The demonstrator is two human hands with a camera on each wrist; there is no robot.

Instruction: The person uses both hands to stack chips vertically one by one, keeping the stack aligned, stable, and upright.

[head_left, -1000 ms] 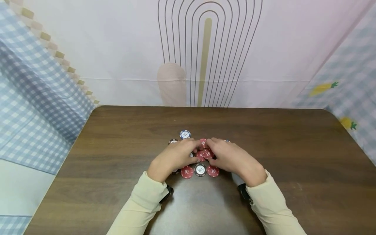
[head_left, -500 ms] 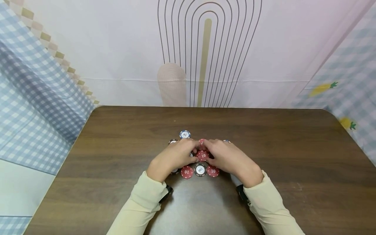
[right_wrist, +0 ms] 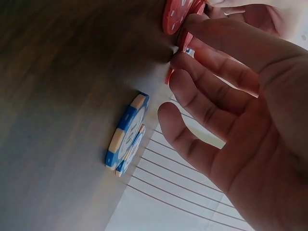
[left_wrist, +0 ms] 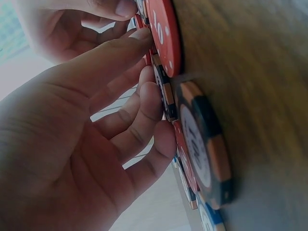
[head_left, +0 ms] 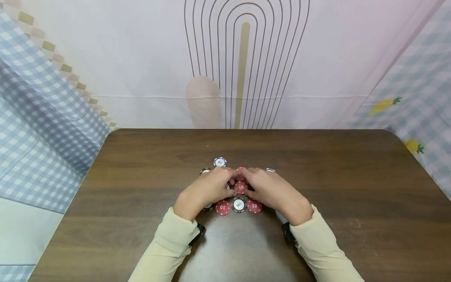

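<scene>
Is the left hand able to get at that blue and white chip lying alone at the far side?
Probably yes. The blue and white chip lies flat on the brown table, uncovered, just beyond the left hand, with nothing between them.

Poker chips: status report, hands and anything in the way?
Left hand and right hand pinching red chip stack. Loose chips ring it: black chip, blue chip.

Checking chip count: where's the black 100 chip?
Head view: the black 100 chip lies flat on the table, just near of both hands, between two red 10 chips.
</scene>
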